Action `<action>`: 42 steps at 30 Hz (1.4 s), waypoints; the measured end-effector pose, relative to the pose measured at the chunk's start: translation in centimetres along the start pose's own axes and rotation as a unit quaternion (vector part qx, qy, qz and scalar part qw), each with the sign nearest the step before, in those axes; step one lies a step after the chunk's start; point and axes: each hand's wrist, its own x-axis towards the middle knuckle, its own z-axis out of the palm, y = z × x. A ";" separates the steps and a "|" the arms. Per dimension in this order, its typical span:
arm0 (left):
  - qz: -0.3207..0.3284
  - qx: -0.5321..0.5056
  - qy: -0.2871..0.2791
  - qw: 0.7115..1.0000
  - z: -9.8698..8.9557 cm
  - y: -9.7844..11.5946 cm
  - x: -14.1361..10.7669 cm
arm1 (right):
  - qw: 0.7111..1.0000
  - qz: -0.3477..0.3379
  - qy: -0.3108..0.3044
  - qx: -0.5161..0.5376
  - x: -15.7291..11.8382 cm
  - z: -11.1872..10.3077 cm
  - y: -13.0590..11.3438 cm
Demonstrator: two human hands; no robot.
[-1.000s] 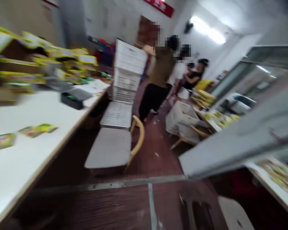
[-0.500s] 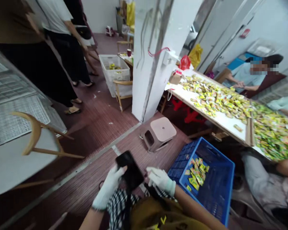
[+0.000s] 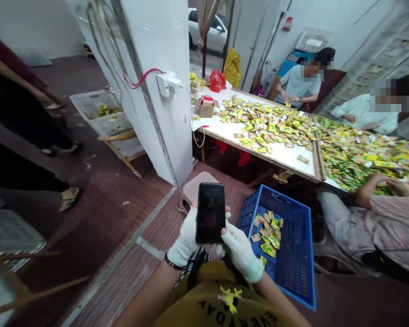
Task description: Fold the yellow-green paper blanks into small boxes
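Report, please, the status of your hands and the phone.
Left hand and right hand holding black phone, screen dark. Blue crate beside right hand. Stool partly hidden behind phone.

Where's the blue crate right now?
In the head view, the blue crate sits on the floor, right of the gloved right hand, below the packet-covered table.

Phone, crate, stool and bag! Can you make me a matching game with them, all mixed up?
Things:
1. phone
2. crate beside the right hand
3. stool
4. bag nearest the small carton

Colours and places:
A. partly hidden behind the phone
B. red, up on the table
C. black, in two gloved hands
D. blue, with small packets inside

Right pairs: 1-C, 2-D, 3-A, 4-B
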 end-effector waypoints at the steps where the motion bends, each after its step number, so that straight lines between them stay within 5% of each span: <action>1: -0.018 -0.031 -0.029 0.999 0.2 0.6 1.0 | 1.000 -0.015 0.012 -0.001 1.0 -0.4 -0.7; 11: -0.073 -0.079 -0.074 0.991 2.3 5.1 12.5 | 0.993 0.007 0.068 0.097 8.6 -5.8 -3.3; 15: -0.081 -0.078 -0.056 0.992 4.5 6.5 18.3 | 0.987 -0.036 0.123 -0.096 11.5 -12.1 -4.5; 18: -0.058 -0.065 -0.038 0.995 6.3 7.9 23.2 | 0.935 -0.160 0.219 -0.229 14.2 -18.1 -5.4; 23: -0.013 -0.061 -0.031 0.998 10.7 10.1 31.2 | 0.906 -0.303 0.138 -0.260 19.4 -26.8 -8.2; 27: 0.002 -0.079 -0.037 0.996 14.3 11.2 36.5 | 0.926 -0.271 0.111 -0.237 22.6 -32.2 -9.8; 32: -0.009 -0.075 -0.052 0.996 17.0 12.3 41.7 | 0.935 -0.226 0.136 -0.237 25.2 -37.2 -8.9; 42: -0.040 -0.042 -0.078 0.995 18.0 15.6 50.0 | 0.964 -0.104 0.125 -0.211 31.7 -40.5 -7.2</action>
